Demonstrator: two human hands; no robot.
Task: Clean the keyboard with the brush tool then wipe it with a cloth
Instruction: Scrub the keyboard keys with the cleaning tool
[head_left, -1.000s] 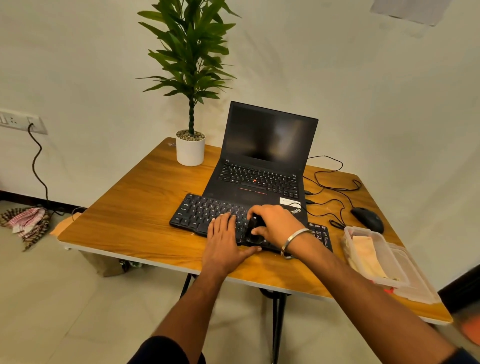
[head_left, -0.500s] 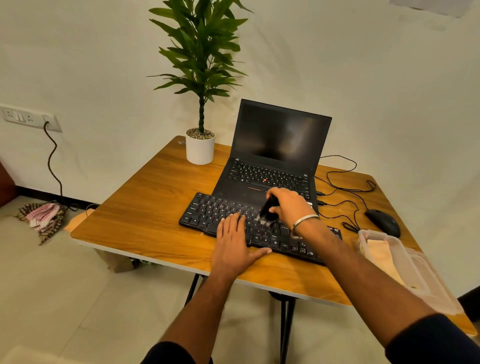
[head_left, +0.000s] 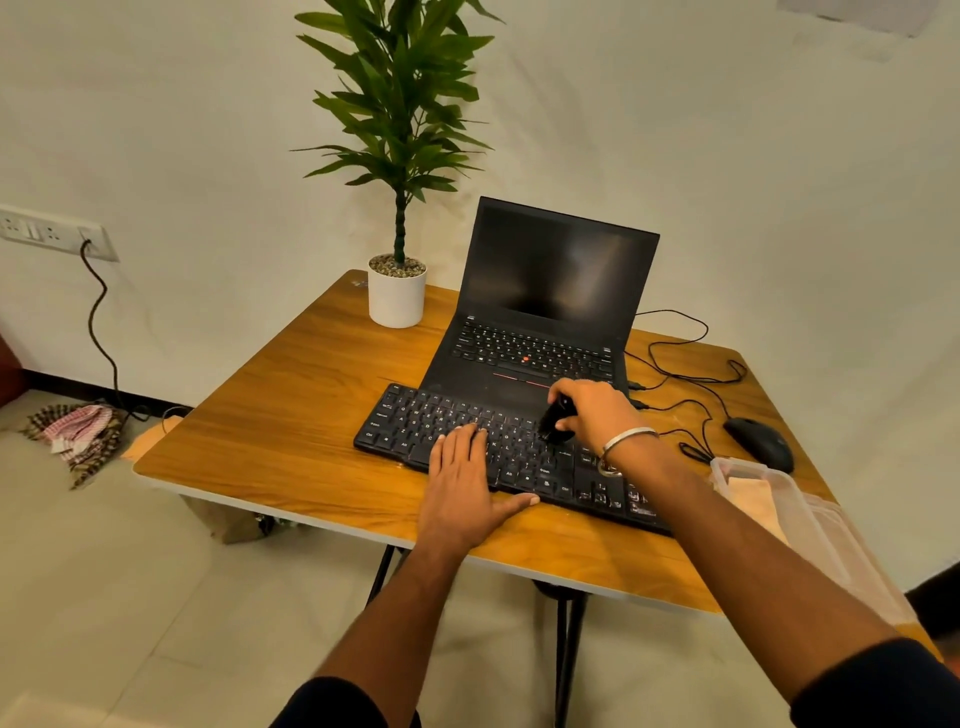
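Currently the black keyboard (head_left: 467, 441) lies flat on the wooden tabletop (head_left: 291, 436), directly in front of an open black laptop (head_left: 545, 317) with a dark screen. Left hand (head_left: 465, 488): fingers straight and together, palm down, pressing on the near middle of the keyboard, thumb spread along its front edge. Right hand (head_left: 597, 415): fingers curled round a small black brush tool (head_left: 553, 421), its lower end touching the keys in the middle-right part of the keyboard, just right of the left fingertips. A metal bangle (head_left: 626, 439) sits on the right wrist.

Right of the keyboard: a black mouse (head_left: 758, 441) with its cable (head_left: 691, 374) looped across the tabletop toward the laptop. Near right edge: a clear plastic box (head_left: 810, 525) holding a pale cloth (head_left: 753, 501). At the far left corner: a green plant in a white pot (head_left: 397, 296). On the wall at left, a socket plate (head_left: 52, 231) with a dark cord hanging down; a checked rag (head_left: 78, 431) lies bunched on the floor beneath
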